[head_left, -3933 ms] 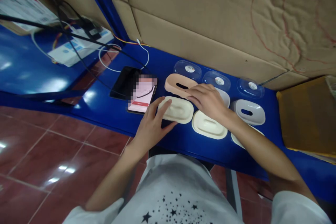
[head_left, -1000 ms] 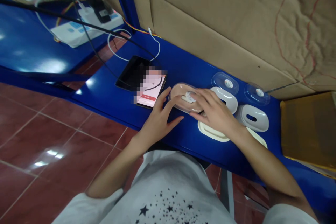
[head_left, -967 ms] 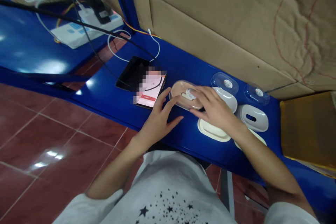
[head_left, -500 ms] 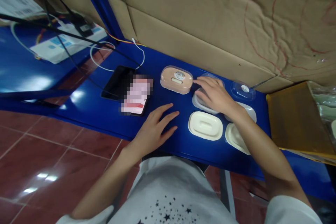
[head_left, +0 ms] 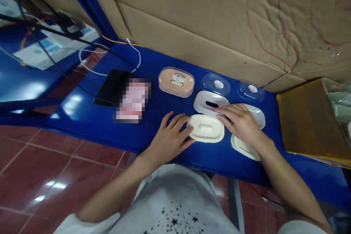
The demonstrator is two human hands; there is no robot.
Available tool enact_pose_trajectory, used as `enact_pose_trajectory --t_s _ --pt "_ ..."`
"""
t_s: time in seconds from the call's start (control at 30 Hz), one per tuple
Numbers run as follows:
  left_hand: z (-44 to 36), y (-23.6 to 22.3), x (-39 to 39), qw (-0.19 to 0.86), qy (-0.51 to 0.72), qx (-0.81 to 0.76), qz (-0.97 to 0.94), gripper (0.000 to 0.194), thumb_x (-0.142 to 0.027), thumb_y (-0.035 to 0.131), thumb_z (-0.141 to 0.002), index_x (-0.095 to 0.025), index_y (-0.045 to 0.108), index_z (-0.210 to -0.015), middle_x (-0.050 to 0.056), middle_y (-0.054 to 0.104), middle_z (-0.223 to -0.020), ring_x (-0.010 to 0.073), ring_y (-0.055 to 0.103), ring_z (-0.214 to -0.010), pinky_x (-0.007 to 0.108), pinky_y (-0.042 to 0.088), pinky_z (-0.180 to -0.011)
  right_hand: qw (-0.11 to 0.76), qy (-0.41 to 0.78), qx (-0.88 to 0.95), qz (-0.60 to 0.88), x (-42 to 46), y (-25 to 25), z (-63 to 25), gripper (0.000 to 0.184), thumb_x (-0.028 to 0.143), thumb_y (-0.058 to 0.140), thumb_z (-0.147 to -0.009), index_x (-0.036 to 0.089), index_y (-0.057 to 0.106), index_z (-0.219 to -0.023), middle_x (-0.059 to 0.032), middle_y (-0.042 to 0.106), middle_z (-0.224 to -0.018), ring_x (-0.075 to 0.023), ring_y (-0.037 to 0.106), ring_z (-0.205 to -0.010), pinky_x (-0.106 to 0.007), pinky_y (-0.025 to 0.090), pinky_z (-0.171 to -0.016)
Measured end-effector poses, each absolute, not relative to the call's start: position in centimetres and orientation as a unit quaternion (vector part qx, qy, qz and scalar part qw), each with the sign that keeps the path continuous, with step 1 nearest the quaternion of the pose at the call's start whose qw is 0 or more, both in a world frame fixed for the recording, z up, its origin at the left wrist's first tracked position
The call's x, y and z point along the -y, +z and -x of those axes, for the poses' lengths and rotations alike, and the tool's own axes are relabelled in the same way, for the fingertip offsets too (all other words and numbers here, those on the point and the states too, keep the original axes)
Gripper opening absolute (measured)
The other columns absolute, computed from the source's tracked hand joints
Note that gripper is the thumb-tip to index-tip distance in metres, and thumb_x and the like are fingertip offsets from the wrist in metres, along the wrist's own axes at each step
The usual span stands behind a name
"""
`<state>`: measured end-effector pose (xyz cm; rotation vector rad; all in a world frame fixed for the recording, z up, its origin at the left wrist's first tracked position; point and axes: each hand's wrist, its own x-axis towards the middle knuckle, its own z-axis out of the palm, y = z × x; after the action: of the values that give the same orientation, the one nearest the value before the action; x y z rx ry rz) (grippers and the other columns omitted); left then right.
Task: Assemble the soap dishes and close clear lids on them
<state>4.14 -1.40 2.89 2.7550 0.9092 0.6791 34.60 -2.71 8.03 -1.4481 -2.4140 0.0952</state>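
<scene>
My left hand (head_left: 170,139) lies on the blue table (head_left: 90,117) with its fingers spread, their tips against the left end of a cream oval tray (head_left: 205,128). My right hand (head_left: 241,122) rests with fingers stretched at that tray's right end, over a white slotted lid (head_left: 210,102). A second cream tray (head_left: 242,147) lies partly under my right wrist. A peach box capped with a clear cover (head_left: 176,81) stands further back on the left. Two loose clear covers (head_left: 215,84) (head_left: 251,90) lie in the back row.
Two phones (head_left: 123,93) lie to the left, one with a lit screen. White and black cables (head_left: 90,53) and a power strip (head_left: 46,45) are at the far left. Cardboard (head_left: 208,18) lines the back. A yellow-brown box (head_left: 309,117) stands to the right.
The peach box now stands capped at the back left, let go by both hands. My right hand came back from the back row and my left moved right, both now at the nearer cream tray.
</scene>
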Motion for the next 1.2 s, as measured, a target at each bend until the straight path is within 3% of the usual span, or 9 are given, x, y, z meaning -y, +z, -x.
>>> enact_pose_trajectory --t_s 0.1,0.23,0.33,0.53,0.73,0.97,1.03,1.13,1.2 --pt "-3.7 2.6 1.3 0.093 0.239 -0.327 -0.909 0.029 -0.037 0.069 -0.104 -0.021 0.062 -0.128 0.016 0.069 -0.141 0.0355 0.066 -0.132 0.062 0.043 -0.119 0.193 0.046 0.842 0.501 3.7 8.6 -33.8 0.022 0.025 0.062 -0.108 0.025 0.072 -0.127 -0.007 0.083 -0.119 -0.0275 0.077 -0.105 -0.047 0.053 -0.095" --pt "-3.8 2.0 1.1 0.116 0.264 -0.356 -0.889 0.062 -0.037 0.069 -0.104 -0.019 0.04 -0.157 0.019 0.065 -0.146 0.0349 0.064 -0.133 0.058 0.044 -0.117 0.201 0.058 0.847 0.488 5.6 8.7 -32.1 0.02 0.023 0.064 -0.107 0.024 0.071 -0.125 -0.0049 0.083 -0.117 -0.0246 0.076 -0.104 -0.043 0.052 -0.094" --pt "-3.9 1.8 0.9 0.122 0.266 -0.369 -0.882 0.073 -0.035 0.068 -0.105 -0.019 0.029 -0.164 0.021 0.06 -0.153 0.0358 0.06 -0.14 0.057 0.043 -0.119 0.194 0.051 0.855 0.479 6.8 8.1 -30.9 0.02 0.02 0.063 -0.107 0.023 0.071 -0.125 -0.0034 0.083 -0.117 -0.0221 0.076 -0.104 -0.041 0.052 -0.094" --pt "-3.9 2.3 0.8 0.138 0.241 -0.362 -0.89 0.06 -0.027 0.062 -0.106 -0.022 0.039 -0.161 0.019 0.059 -0.153 0.0344 0.059 -0.141 0.059 0.041 -0.12 0.146 -0.044 0.881 0.448 8.2 6.7 -30.0 0.03 0.01 0.062 -0.104 0.014 0.069 -0.133 -0.0099 0.081 -0.124 -0.0257 0.074 -0.113 -0.045 0.051 -0.1" --pt "-3.7 2.1 0.8 0.133 0.249 -0.352 -0.892 0.041 -0.027 0.063 -0.105 -0.022 0.056 -0.146 0.018 0.061 -0.151 0.0333 0.06 -0.139 0.059 0.04 -0.121 0.121 -0.065 0.898 0.419 8.6 5.8 -30.0 0.032 0.008 0.061 -0.103 0.015 0.071 -0.132 -0.01 0.081 -0.125 -0.0263 0.072 -0.115 -0.045 0.052 -0.104" --pt "-3.7 1.9 0.9 0.139 0.248 -0.349 -0.893 0.042 -0.028 0.063 -0.106 -0.022 0.056 -0.147 0.019 0.061 -0.151 0.034 0.061 -0.139 0.062 0.039 -0.122 0.158 -0.004 0.872 0.463 5.4 7.9 -31.8 0.03 0.024 0.061 -0.108 0.02 0.07 -0.137 -0.01 0.08 -0.128 -0.0276 0.073 -0.118 -0.045 0.053 -0.103" --pt "-3.7 2.0 0.9 0.143 0.25 -0.348 -0.892 0.042 -0.027 0.064 -0.106 -0.021 0.057 -0.147 0.019 0.06 -0.151 0.0337 0.061 -0.139 0.062 0.038 -0.123 0.151 -0.016 0.843 0.516 2.9 8.1 -33.4 0.037 0.027 0.056 -0.11 0.021 0.065 -0.144 -0.013 0.076 -0.138 -0.0314 0.07 -0.128 -0.049 0.051 -0.109" --pt "-3.7 1.9 0.9 0.152 0.25 -0.347 -0.891 0.042 -0.026 0.064 -0.105 -0.022 0.057 -0.147 0.018 0.06 -0.152 0.0328 0.06 -0.14 0.061 0.037 -0.125 0.084 -0.021 0.8 0.593 -0.8 7.5 -36.0 0.055 0.035 0.054 -0.109 0.017 0.049 -0.16 -0.0202 0.053 -0.165 -0.0418 0.052 -0.15 -0.063 0.045 -0.117" --pt "-3.6 1.9 0.9 0.154 0.249 -0.347 -0.891 0.043 -0.026 0.063 -0.106 -0.023 0.056 -0.148 0.017 0.06 -0.152 0.0322 0.06 -0.14 0.061 0.037 -0.125 0.053 -0.006 0.792 0.608 -2.6 6.9 -37.1 0.061 0.042 0.058 -0.106 0.015 0.046 -0.16 -0.0237 0.049 -0.166 -0.0452 0.048 -0.152 -0.066 0.044 -0.117"
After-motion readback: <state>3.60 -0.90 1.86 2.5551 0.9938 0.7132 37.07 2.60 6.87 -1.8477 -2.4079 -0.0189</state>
